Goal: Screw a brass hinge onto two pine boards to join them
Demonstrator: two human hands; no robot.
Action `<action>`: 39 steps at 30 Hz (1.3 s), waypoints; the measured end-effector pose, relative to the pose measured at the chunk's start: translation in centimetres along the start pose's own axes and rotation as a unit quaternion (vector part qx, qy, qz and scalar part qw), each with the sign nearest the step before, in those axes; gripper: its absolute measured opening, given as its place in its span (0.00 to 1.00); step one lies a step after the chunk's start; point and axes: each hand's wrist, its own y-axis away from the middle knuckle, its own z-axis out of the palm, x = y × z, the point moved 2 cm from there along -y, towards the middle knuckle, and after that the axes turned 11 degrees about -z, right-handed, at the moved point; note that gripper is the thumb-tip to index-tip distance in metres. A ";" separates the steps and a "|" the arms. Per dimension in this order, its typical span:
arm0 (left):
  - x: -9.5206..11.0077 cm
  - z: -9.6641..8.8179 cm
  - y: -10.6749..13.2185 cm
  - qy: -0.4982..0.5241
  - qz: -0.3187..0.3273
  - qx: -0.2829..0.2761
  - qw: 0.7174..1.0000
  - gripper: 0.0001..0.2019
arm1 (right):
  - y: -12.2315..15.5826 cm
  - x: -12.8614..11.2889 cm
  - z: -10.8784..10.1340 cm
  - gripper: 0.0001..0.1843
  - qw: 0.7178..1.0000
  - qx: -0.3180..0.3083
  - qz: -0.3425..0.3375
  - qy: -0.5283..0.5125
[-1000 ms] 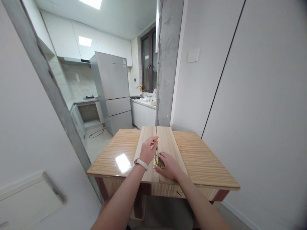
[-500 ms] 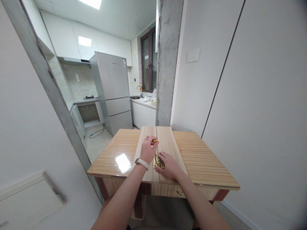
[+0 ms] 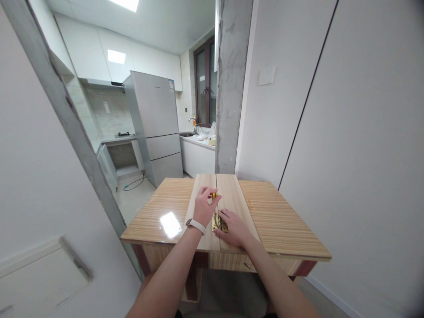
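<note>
Screwdriver over a brass hinge at the seam of two boards

The boards, left point(image 3: 205, 183) and right point(image 3: 231, 190), lie side by side across the middle of the striped desk point(image 3: 285, 221), running from its near edge to its far edge. The brass hinge point(image 3: 215, 225) sits at their seam, toward the near end, partly covered by the right hand point(image 3: 233, 227), which lies open with fingers and thumb spread over the metal. The left hand point(image 3: 204, 206), a watch point(image 3: 196, 225) at its wrist, has a loose fingertip grip on the yellow-and-dark handle of the screwdriver point(image 3: 215, 194); the shaft points down toward the hinge, its tip too small to make out.

The striped top spreads to either side of the boards, glossy under a reflected light on the left. Behind the far edge stands a grey pillar point(image 3: 231, 88), with a pale wall point(image 3: 265, 115) rising close on the right and another point(image 3: 39, 176) on the left. Between pillar and left wall, the view opens onto a kitchen with a silver refrigerator point(image 3: 159, 106), a sink point(image 3: 187, 134) and a dark-framed window point(image 3: 206, 84).

The refrigerator carries a small logo and a blue-and-white sticker point(image 3: 171, 85), both too blurred to read.
</note>
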 end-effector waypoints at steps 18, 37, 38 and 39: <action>-0.7 -0.2 0.1 -0.015 -0.008 -0.005 1.000 0.09 | 0.0 -0.1 -0.1 0.42 1.000 -0.003 0.001 -0.004; -0.4 -0.7 0.0 -0.005 -0.017 0.015 1.000 0.04 | -0.1 -0.3 -0.3 0.42 1.000 0.000 0.003 -0.010; -0.4 -0.7 0.0 -0.002 -0.015 0.011 1.000 0.05 | -0.1 -0.3 -0.3 0.42 1.000 0.001 0.002 -0.010; -0.3 -0.7 0.1 0.001 -0.013 0.007 1.000 0.05 | -0.1 -0.3 -0.3 0.42 1.000 0.002 0.001 -0.009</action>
